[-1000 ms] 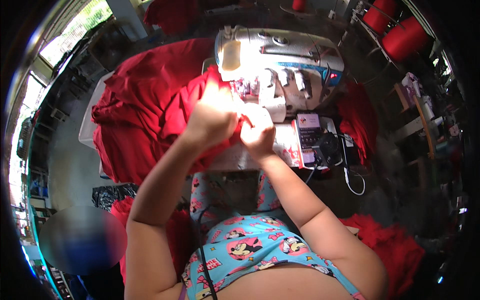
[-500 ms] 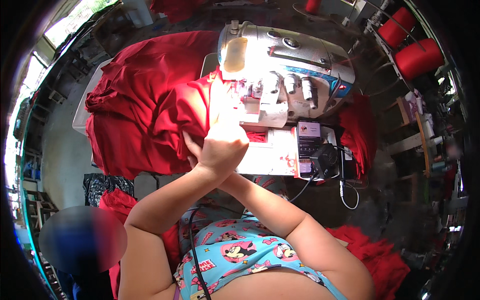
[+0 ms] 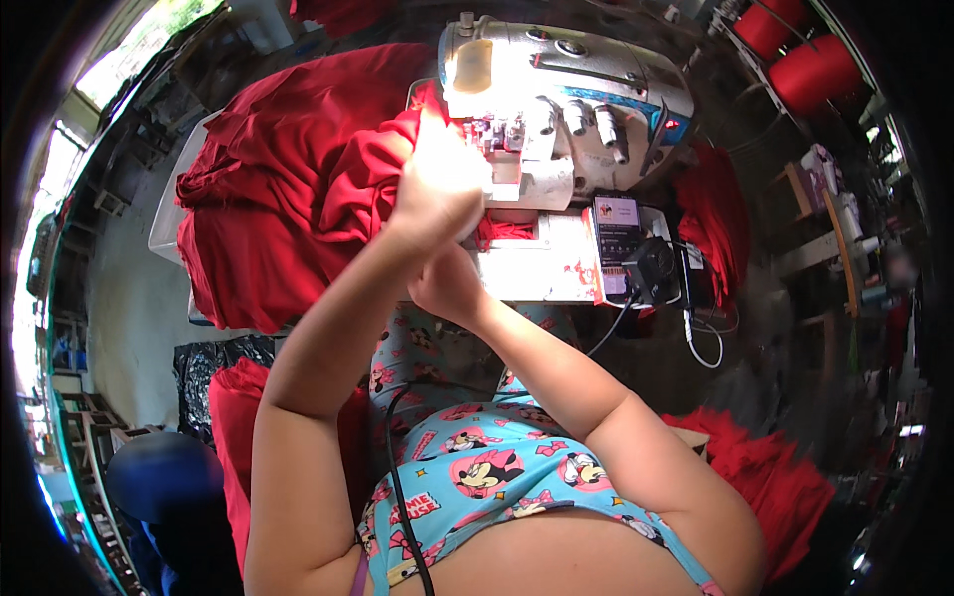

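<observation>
Red cloth (image 3: 278,179) lies bunched to the left of a sewing machine (image 3: 596,74), with one end running toward the lit needle area. My left hand (image 3: 439,189) reaches over the cloth's right edge beside that area. Glare washes out its fingers, so their grip does not show. Below the left wrist, my right hand (image 3: 445,283) is at the table's front edge with its fingers curled closed. Whatever it may hold is hidden. Just right of the hands, a small pile of red scraps (image 3: 507,230) sits in an opening of the white machine bed (image 3: 537,268).
A phone (image 3: 616,221) and a black plug adapter (image 3: 651,266) with cables occupy the table's right end. Red thread cones (image 3: 815,74) stand at the far right. More red cloth (image 3: 765,487) is heaped at my right side. A black cable (image 3: 402,497) runs over my clothing.
My left hand has moved forward toward the needle area. My right hand has come off the cloth and back toward the table edge. The whole view has shifted slightly.
</observation>
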`<state>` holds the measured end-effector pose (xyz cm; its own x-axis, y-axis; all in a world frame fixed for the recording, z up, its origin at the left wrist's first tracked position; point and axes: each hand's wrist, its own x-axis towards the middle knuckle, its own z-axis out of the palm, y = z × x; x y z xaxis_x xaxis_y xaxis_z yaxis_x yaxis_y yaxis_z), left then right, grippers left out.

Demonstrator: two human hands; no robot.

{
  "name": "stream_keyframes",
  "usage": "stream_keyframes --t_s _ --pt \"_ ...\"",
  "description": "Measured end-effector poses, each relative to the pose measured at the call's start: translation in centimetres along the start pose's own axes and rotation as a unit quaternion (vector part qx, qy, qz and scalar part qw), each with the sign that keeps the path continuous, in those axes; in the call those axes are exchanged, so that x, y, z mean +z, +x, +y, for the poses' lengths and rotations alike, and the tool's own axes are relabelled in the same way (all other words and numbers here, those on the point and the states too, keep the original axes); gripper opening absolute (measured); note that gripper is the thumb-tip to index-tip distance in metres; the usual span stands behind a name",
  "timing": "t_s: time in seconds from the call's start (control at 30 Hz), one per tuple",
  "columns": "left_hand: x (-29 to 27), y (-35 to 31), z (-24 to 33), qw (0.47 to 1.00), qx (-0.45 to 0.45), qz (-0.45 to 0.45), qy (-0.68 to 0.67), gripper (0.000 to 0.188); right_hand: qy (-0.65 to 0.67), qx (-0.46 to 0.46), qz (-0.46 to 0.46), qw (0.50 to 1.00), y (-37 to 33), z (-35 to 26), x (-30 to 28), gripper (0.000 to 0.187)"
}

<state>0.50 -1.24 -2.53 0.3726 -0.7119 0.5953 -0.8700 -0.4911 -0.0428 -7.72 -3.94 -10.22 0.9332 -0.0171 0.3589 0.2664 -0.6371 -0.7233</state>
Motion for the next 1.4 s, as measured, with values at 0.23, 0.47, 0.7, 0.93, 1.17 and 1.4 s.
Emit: stream_keyframes --t_s 0.23,0.47,0.7,0.93,1.17,1.4 --pt "0.0 5.2 -7.1 0.941 0.130 -0.269 -0.156 0.022 -0.168 -0.107 0.225 0.954 -3.2 -0.5 -3.1 0.030" --pt "0.4 6.0 -6.4 0.939 0.176 -0.272 -0.116 0.019 -0.254 -0.093 0.198 0.942 -0.3 2.2 -3.3 0.064" --pt "-1.3 0.1 1.3 0.997 0.062 0.048 -0.025 0.011 -0.160 -0.026 0.212 0.964 0.4 3.6 0.2 0.042" --pt "-0.7 -1.8 2.7 0.994 0.022 -0.057 0.094 0.029 -0.138 -0.002 0.134 0.981 -0.8 4.1 0.4 0.026" --pt "-0.6 -1.4 3.0 0.995 0.000 -0.070 0.068 0.034 -0.183 -0.025 0.157 0.970 -0.9 4.8 0.2 0.025" --pt "-1.2 -1.3 2.8 0.997 -0.002 -0.073 0.037 0.032 -0.071 -0.043 0.202 0.976 0.3 3.1 -0.5 0.021"
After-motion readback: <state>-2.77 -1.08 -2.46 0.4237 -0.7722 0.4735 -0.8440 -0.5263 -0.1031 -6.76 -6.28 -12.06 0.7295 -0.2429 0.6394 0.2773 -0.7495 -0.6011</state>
